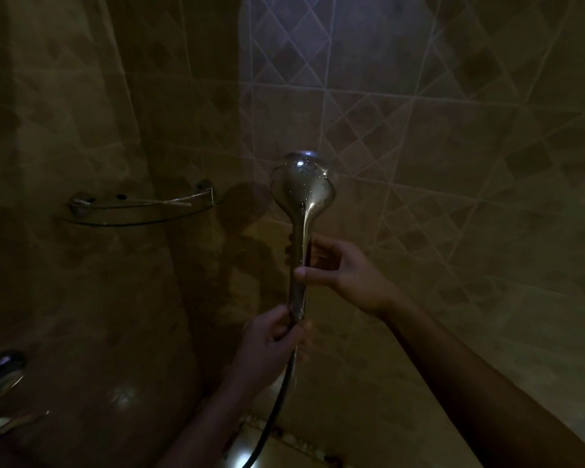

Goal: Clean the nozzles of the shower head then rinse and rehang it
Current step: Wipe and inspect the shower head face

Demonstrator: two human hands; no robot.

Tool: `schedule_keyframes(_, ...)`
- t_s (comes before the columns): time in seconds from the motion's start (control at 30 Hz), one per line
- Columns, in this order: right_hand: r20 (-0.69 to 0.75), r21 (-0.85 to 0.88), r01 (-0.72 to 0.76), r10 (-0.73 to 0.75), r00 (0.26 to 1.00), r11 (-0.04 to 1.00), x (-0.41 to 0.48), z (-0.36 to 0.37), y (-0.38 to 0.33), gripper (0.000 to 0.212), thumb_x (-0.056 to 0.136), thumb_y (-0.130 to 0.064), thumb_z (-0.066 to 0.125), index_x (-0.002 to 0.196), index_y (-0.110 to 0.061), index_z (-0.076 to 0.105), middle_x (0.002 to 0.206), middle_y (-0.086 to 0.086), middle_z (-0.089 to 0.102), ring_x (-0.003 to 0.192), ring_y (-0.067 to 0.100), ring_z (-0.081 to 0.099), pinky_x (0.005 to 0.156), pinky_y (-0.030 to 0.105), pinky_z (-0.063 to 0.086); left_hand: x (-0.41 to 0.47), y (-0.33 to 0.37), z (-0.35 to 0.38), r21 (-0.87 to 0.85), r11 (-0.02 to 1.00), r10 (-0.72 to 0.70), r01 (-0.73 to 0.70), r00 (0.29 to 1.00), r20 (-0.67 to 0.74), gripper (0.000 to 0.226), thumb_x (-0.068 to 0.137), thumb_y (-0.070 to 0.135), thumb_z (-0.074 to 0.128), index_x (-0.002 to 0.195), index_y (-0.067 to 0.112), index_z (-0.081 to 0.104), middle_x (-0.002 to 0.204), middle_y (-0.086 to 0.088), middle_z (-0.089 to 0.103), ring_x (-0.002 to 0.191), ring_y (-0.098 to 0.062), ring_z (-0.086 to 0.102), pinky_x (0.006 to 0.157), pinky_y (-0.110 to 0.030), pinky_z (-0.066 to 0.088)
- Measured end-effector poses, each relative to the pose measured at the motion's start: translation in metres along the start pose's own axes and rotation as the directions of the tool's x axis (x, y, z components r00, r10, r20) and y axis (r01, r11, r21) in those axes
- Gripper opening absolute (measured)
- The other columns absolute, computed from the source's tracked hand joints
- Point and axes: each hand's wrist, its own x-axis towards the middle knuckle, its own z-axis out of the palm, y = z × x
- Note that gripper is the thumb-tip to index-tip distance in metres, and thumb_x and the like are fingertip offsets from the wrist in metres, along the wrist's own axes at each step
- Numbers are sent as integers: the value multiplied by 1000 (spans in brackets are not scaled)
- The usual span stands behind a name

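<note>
A chrome hand-held shower head (302, 187) stands upright in the middle of the head view, its wet rounded back toward me and its nozzle face turned away, hidden. My right hand (338, 268) grips the handle at mid-length. My left hand (271, 346) holds the bottom end of the handle, where the dark hose (277, 407) joins and hangs down to the lower edge.
A glass corner shelf (139, 207) with a chrome rail is fixed to the tiled wall at the left. Chrome tap fittings (0, 376) show at the lower left. Tiled walls (453, 163) surround the dim shower space.
</note>
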Motion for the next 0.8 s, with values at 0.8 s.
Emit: schedule_keyframes(0.8, -15, -102, 20, -21, 1000, 995, -4, 3, -13, 40, 86, -6, 74, 121, 2, 58, 105, 34, 61, 93, 34, 65, 84, 40, 55, 2, -7, -1, -60, 998, -26, 24, 999, -36, 11, 90, 13, 71, 98, 19, 73, 76, -21, 73, 61, -25, 70, 57, -31, 57)
